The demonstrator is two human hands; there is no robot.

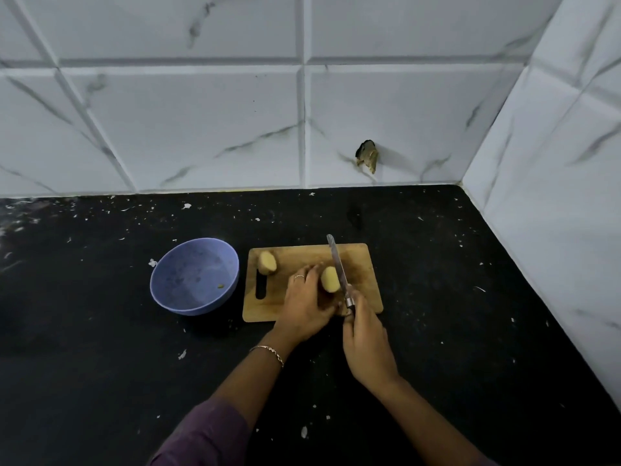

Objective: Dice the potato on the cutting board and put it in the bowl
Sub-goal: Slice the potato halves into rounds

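One potato half [267,262] lies at the far left corner of the board [302,255]. The other half [330,279] sits mid-board, held by the left grip [304,306] with fingers curled on it. The right grip [366,344] clasps the knife [337,264] by its handle, blade against that half's right side. The bowl [158,277] stands on the table [470,297], just left of the board.
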